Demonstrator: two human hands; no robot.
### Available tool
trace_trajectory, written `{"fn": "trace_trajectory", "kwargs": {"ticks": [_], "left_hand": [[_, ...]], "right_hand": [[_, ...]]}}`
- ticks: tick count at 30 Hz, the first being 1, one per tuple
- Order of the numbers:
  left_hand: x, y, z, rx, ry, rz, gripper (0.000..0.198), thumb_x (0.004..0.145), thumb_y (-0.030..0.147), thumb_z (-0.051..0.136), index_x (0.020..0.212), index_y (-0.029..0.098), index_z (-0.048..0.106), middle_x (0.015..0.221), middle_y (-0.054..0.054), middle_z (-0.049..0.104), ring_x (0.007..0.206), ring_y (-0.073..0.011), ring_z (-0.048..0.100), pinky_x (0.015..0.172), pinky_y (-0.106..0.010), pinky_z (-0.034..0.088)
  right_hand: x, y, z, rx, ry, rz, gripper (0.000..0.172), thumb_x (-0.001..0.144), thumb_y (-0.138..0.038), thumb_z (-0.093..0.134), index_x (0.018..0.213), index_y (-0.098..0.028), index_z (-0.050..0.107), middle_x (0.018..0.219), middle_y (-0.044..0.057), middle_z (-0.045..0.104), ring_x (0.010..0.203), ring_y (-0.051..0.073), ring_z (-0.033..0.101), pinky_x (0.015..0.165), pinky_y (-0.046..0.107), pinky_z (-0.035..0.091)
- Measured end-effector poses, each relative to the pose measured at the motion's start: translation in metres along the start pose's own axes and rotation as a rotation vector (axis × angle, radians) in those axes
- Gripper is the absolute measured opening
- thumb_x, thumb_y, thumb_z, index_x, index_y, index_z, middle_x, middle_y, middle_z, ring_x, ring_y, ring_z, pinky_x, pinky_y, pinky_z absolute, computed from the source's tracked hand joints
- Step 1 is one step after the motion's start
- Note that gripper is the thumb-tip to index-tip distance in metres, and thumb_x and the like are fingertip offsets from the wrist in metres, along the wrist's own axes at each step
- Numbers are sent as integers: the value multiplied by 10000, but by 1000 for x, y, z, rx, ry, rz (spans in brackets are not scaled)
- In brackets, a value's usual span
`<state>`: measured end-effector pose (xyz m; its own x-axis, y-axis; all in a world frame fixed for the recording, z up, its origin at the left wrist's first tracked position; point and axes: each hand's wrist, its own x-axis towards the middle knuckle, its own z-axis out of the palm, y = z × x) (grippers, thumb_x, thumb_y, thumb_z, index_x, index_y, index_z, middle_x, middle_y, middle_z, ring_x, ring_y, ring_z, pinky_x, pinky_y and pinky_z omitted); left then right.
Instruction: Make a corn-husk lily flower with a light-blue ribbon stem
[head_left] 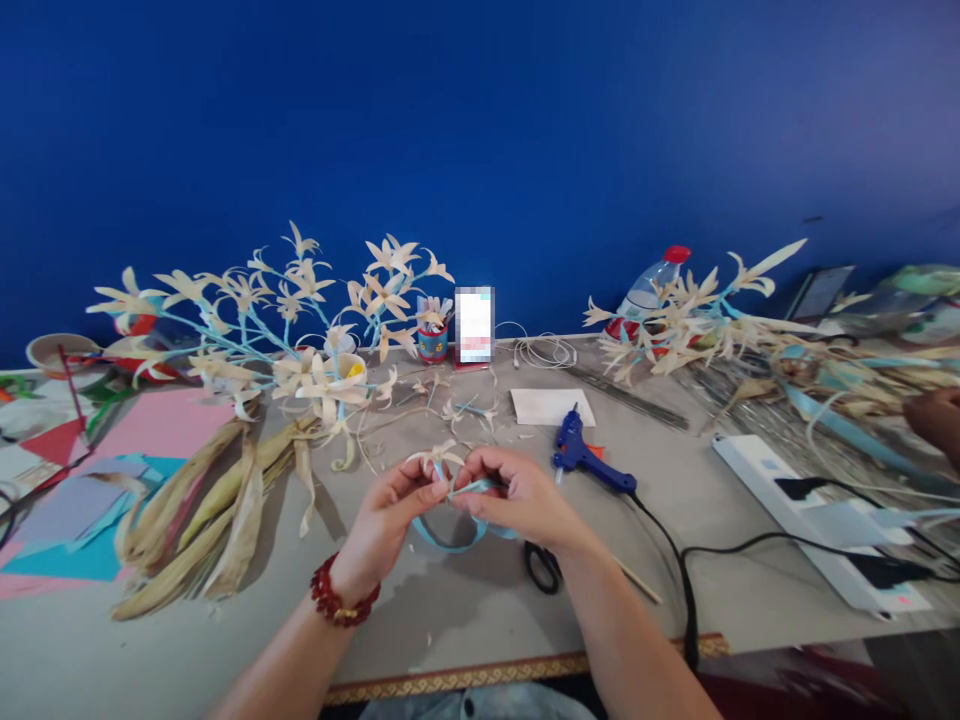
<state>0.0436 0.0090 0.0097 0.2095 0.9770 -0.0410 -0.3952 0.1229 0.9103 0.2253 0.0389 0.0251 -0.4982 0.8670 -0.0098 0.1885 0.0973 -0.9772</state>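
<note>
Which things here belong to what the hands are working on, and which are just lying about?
In hand:
- left hand and right hand, both pinching the light blue strip
- small husk flower at the fingertips

Lying about, untouched:
- glue gun
- scissors
- dried husks
- coloured paper
- white card
- bottle
- power strip

Blue wall (525, 120) (matte), grey table (465, 620)
</note>
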Motion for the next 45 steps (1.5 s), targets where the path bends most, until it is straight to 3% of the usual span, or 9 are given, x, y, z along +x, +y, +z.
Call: {"fn": "trace_trajectory", "kwargs": {"ticks": [8,13,19,28,35,45], "left_hand": [[0,-1,-1,9,11,7,86,804,226,707,794,175,639,823,-8,605,808,-138,519,771,-245,390],[0,-5,-3,25,41,-2,111,792,241,719,780,170,634,802,-7,581,789,-140,504,746,-246,379],[2,-9,-1,26,51,-14,119,777,244,732,791,171,638,782,1,564,772,-138,495,748,-251,378],[1,1,0,-46,-15,-26,76,809,215,688,777,167,638,808,-9,554,777,-137,472,745,-248,364],[0,3,0,-82,-78,-38,57,835,204,652,799,162,638,805,-15,514,757,-141,449,723,-263,352],[-1,2,2,-141,-74,-45,139,798,276,688,745,160,632,747,-7,478,695,-145,430,686,-278,350]], "right_hand": [[4,6,2,42,-29,59,210,732,-361,715,726,-164,642,628,-44,525,552,85,396,510,199,298],[4,6,3,86,21,10,155,728,-304,720,772,-176,644,713,-23,596,570,87,440,514,193,321],[2,3,4,32,47,-39,113,765,-284,684,776,-177,652,636,-41,534,523,77,384,495,195,301],[3,3,1,-59,27,-4,147,773,-323,693,803,-181,670,678,-31,562,568,91,396,514,206,298],[4,5,2,148,-94,31,203,775,-367,713,786,-164,710,683,-27,583,624,101,443,582,222,329],[6,6,9,407,-103,85,255,679,-395,802,731,-156,729,657,-20,631,606,99,487,594,226,356]]}}
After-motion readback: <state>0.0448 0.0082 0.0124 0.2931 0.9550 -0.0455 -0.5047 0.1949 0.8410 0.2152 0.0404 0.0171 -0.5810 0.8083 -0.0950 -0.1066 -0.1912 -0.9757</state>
